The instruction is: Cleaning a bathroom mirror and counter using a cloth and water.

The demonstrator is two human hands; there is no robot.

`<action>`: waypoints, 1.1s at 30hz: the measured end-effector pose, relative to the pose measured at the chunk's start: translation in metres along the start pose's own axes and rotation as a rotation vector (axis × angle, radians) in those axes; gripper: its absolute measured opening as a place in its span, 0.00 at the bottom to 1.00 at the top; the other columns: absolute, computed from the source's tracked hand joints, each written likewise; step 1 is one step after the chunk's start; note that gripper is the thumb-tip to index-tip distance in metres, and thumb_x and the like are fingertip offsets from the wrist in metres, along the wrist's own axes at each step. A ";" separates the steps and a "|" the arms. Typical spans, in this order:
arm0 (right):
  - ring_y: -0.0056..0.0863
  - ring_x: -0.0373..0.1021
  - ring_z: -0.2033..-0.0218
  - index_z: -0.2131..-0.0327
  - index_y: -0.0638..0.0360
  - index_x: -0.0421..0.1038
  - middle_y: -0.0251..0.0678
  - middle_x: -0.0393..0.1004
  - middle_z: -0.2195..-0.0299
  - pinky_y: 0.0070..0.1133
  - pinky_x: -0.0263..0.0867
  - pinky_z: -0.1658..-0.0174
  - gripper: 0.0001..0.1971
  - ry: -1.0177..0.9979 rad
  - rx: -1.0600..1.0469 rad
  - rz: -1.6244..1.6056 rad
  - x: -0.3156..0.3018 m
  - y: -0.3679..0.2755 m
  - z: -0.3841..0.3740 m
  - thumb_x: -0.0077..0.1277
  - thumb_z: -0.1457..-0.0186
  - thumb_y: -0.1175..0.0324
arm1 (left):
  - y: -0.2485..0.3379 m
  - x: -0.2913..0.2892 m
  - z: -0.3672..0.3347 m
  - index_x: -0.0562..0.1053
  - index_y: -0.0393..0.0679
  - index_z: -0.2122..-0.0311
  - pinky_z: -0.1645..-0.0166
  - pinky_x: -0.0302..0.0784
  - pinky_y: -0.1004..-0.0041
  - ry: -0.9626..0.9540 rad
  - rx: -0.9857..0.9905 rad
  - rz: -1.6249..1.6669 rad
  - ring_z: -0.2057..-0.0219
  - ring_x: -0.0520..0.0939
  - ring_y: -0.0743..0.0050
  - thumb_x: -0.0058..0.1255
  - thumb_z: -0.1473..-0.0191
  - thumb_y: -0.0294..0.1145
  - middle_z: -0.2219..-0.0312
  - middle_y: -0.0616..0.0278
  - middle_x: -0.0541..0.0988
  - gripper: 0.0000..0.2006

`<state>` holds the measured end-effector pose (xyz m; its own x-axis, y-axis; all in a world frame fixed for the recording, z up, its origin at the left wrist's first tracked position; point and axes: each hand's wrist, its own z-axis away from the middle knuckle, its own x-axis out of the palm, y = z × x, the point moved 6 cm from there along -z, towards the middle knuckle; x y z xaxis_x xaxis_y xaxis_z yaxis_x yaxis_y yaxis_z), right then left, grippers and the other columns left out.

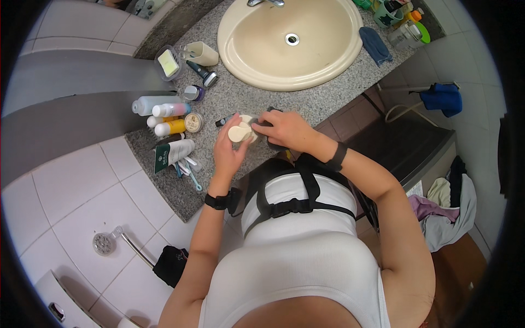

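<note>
Across the speckled grey granite counter point(328, 97), the oval beige basin point(284, 85) sits at twelve o'clock. The bare right hand point(290, 132) bends its fingers; whether they clench anything cannot be told. The bare left hand point(226, 154), nearer, curls thumb and fingers around a smooth, rounded cream-coloured object point(237, 133), at nine o'clock from the right hand, long axis unclear. A small dark-grey piece point(255, 126) lies between.

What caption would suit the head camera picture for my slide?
By a beige washbasin, the left hand holds a cream-coloured object; the right hand holds what looks like dark cloth.
</note>
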<state>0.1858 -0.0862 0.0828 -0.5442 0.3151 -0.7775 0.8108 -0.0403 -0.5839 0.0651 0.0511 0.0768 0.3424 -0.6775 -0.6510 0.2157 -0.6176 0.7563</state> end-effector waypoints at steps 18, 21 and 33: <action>0.34 0.72 0.57 0.49 0.47 0.75 0.32 0.73 0.56 0.29 0.72 0.59 0.27 0.112 0.057 -0.029 -0.025 0.007 0.009 0.61 0.57 0.73 | 0.001 0.002 0.003 0.68 0.36 0.43 0.41 0.68 0.56 0.072 -0.202 -0.100 0.45 0.74 0.43 0.63 0.50 0.33 0.47 0.44 0.74 0.29; 0.35 0.72 0.57 0.47 0.48 0.73 0.33 0.72 0.54 0.29 0.72 0.59 0.30 0.087 0.057 -0.015 -0.016 0.005 0.001 0.62 0.58 0.73 | 0.011 0.001 0.000 0.70 0.37 0.42 0.40 0.68 0.57 0.170 -0.086 -0.142 0.44 0.73 0.43 0.62 0.48 0.33 0.47 0.43 0.75 0.29; 0.33 0.72 0.60 0.55 0.49 0.77 0.31 0.71 0.60 0.29 0.73 0.63 0.19 -0.237 -0.137 -0.024 0.013 -0.009 0.020 0.60 0.56 0.71 | 0.013 0.005 -0.002 0.72 0.40 0.43 0.46 0.72 0.60 0.114 -0.152 -0.120 0.48 0.77 0.47 0.65 0.49 0.36 0.51 0.51 0.78 0.29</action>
<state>0.1670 -0.1005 0.0730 -0.5859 0.0835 -0.8061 0.8098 0.0979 -0.5785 0.0715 0.0405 0.0839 0.4052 -0.5477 -0.7320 0.3933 -0.6183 0.6804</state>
